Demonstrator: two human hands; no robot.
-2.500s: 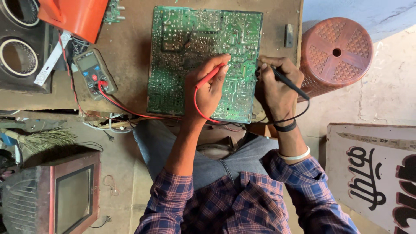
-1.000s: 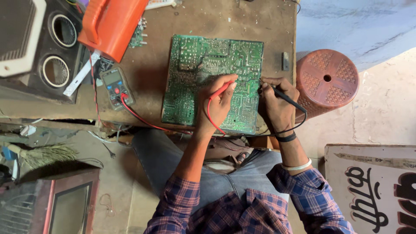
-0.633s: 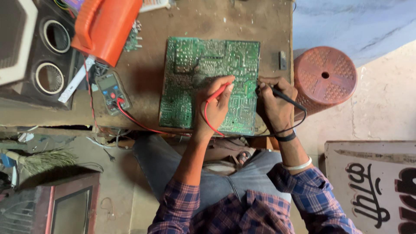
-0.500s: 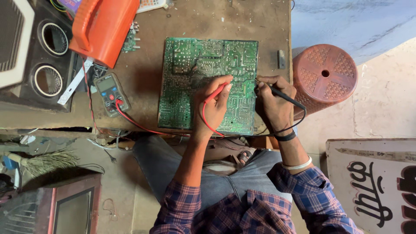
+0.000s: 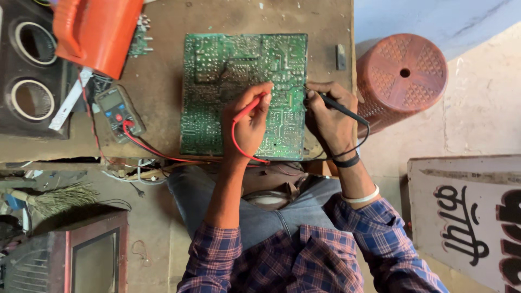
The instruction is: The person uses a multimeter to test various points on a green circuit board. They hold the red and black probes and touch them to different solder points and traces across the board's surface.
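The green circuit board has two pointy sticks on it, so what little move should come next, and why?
Probably a glance at the multimeter while both tips stay put. The left hand presses the red probe and the right hand presses the black probe on the circuit board, so the reading comes next.

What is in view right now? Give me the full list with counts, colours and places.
green printed circuit board: one, middle of brown wooden table
red test probe: one, in left hand, tip on board
black test probe: one, in right hand, tip on board
grey handheld multimeter: one, left of board
orange plastic casing: one, upper left
black speaker box: one, far left
reddish plastic stool: one, right of table
small old television: one, lower left
left hand: on board
right hand: on board
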